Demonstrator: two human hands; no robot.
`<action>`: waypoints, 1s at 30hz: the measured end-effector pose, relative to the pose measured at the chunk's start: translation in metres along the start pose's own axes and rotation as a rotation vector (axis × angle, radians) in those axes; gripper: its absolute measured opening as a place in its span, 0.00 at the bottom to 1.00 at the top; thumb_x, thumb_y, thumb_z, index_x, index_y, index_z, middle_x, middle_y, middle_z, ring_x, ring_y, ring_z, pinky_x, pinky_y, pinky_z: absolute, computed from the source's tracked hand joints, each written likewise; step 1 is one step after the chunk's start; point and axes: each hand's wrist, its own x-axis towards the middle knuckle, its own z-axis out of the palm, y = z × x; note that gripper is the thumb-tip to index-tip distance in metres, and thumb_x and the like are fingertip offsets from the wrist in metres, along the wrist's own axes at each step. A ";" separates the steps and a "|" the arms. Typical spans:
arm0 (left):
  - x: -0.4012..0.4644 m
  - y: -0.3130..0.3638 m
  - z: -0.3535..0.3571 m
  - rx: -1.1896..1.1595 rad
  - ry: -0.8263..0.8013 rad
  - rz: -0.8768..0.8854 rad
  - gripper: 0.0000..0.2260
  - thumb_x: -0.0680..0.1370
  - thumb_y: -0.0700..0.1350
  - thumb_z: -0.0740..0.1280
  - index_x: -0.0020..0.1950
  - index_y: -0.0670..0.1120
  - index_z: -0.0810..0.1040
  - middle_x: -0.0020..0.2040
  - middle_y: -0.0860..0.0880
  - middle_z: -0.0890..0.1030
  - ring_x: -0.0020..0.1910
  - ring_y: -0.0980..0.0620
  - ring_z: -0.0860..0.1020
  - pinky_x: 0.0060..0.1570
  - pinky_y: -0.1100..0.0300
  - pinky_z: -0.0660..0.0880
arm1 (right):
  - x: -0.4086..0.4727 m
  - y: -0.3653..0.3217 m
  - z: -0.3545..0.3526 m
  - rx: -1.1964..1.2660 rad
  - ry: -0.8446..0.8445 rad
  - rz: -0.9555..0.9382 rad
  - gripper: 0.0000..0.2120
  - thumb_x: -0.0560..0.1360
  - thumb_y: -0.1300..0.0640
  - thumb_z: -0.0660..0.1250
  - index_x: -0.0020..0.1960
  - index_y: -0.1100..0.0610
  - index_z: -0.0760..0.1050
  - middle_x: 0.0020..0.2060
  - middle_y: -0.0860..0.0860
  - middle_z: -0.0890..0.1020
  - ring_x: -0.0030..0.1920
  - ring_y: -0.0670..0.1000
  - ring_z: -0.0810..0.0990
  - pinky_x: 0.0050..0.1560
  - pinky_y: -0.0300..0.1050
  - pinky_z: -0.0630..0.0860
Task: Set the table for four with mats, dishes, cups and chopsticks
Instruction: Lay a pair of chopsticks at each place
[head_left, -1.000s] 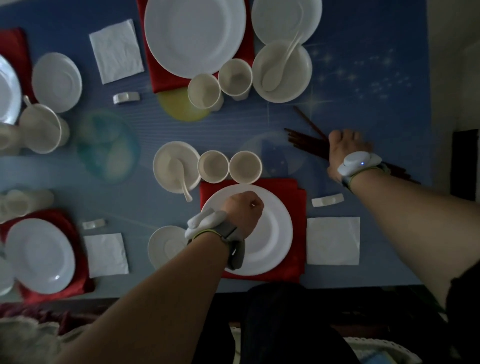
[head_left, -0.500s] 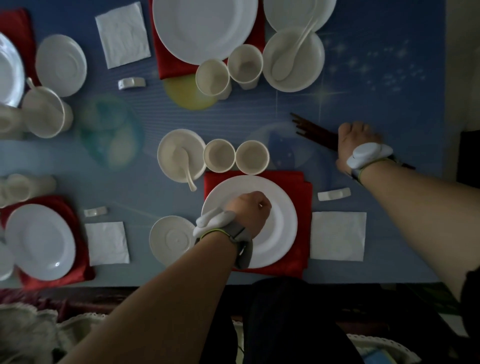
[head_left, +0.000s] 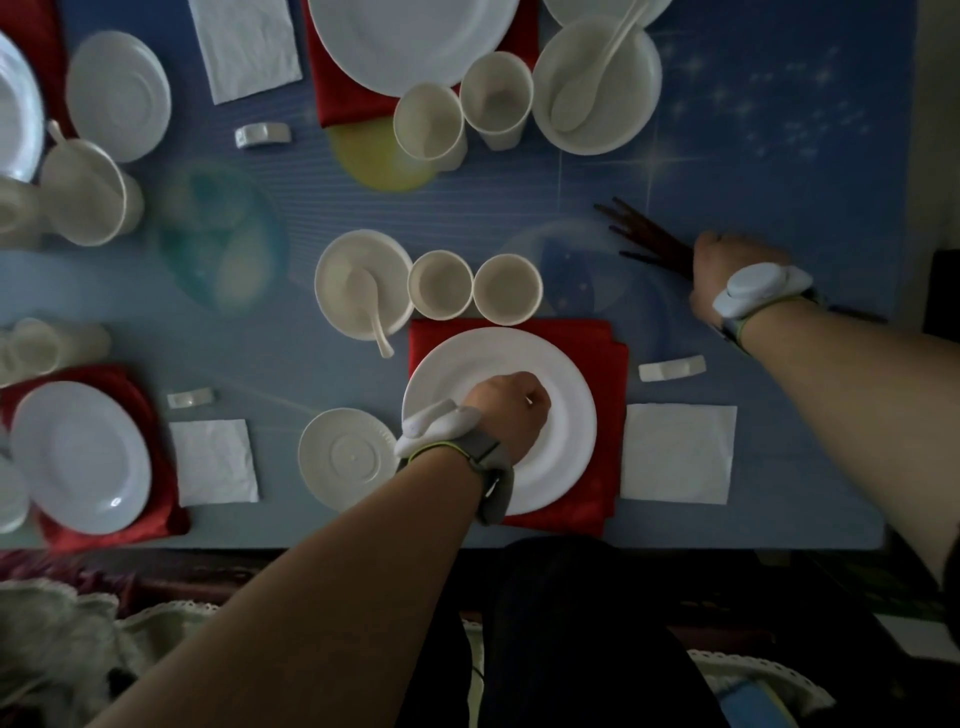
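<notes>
A bundle of dark chopsticks (head_left: 644, 234) lies on the blue table at the right, tips pointing up-left. My right hand (head_left: 727, 270) covers their middle and grips them. My left hand (head_left: 506, 408) hovers in a fist over the white plate (head_left: 566, 384), which sits on a red mat (head_left: 608, 338) at the near edge. It holds nothing that I can see. Above the plate stand two cups (head_left: 440, 283) (head_left: 508, 288) and a bowl with a spoon (head_left: 363, 283). A white chopstick rest (head_left: 671, 368) and a napkin (head_left: 678, 452) lie right of the mat.
A saucer (head_left: 348, 457) sits left of the near plate. Three more settings with red mats, plates, cups, bowls, napkins and rests fill the far side (head_left: 415, 36) and the left (head_left: 80, 457). The table's near edge (head_left: 727, 540) runs just in front of me.
My right hand has slid a little to the right along the chopsticks and closed on them. My left fist stays over the near plate.
</notes>
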 end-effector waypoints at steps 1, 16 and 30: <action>0.000 0.000 0.000 -0.001 0.000 -0.002 0.11 0.80 0.43 0.58 0.58 0.44 0.77 0.55 0.43 0.80 0.51 0.42 0.78 0.53 0.49 0.77 | 0.000 0.001 0.001 0.013 0.008 -0.002 0.15 0.77 0.61 0.60 0.61 0.67 0.68 0.57 0.65 0.74 0.56 0.65 0.75 0.53 0.56 0.74; -0.011 -0.004 -0.004 0.004 0.015 -0.001 0.11 0.80 0.43 0.58 0.59 0.44 0.77 0.56 0.44 0.80 0.53 0.43 0.78 0.55 0.51 0.76 | -0.013 0.009 -0.010 0.232 -0.018 0.094 0.15 0.79 0.59 0.57 0.60 0.68 0.70 0.56 0.66 0.76 0.53 0.64 0.77 0.44 0.50 0.71; -0.078 0.006 -0.033 -0.098 0.160 0.195 0.16 0.76 0.57 0.64 0.59 0.49 0.74 0.52 0.50 0.79 0.52 0.48 0.78 0.57 0.51 0.75 | -0.128 -0.078 -0.103 1.217 0.087 0.211 0.09 0.79 0.51 0.61 0.47 0.57 0.68 0.33 0.54 0.77 0.28 0.51 0.76 0.28 0.42 0.74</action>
